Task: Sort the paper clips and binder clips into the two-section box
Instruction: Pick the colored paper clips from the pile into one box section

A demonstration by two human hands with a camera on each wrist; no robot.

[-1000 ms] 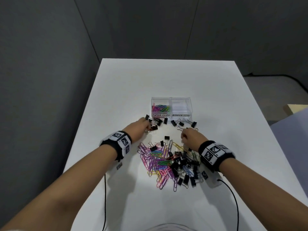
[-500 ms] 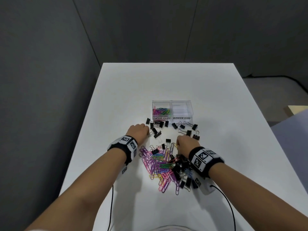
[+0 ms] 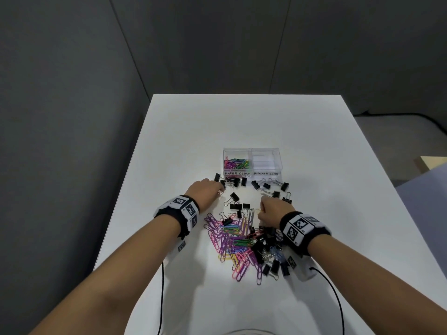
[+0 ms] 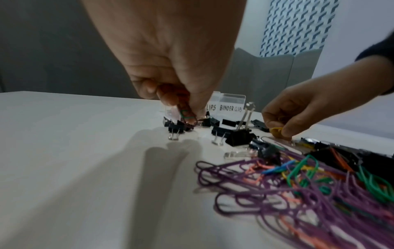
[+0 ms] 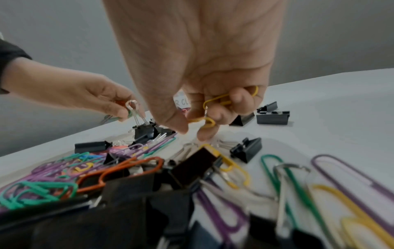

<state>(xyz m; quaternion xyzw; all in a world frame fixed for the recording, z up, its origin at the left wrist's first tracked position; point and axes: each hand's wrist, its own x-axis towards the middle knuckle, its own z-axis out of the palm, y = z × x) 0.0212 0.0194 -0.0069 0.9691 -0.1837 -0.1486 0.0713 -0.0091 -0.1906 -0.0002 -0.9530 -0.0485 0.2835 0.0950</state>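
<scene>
The clear two-section box stands mid-table; its left section, labelled paper clips, holds several coloured clips, and its right section, labelled binder clips, looks bare. A heap of coloured paper clips mixed with black binder clips lies between my arms. My left hand is low by the binder clips in front of the box, pinching a few paper clips, green and reddish. My right hand hovers at the heap's far edge, fingers curled round yellow paper clips.
Loose black binder clips are scattered in front of the box and between my hands. Thin black cables trail from both wrists toward the near table edge. Grey partition walls stand behind and left of the white table.
My right hand has shifted a little left, toward the heap's far edge. The left hand has stayed by the binder clips in front of the box.
</scene>
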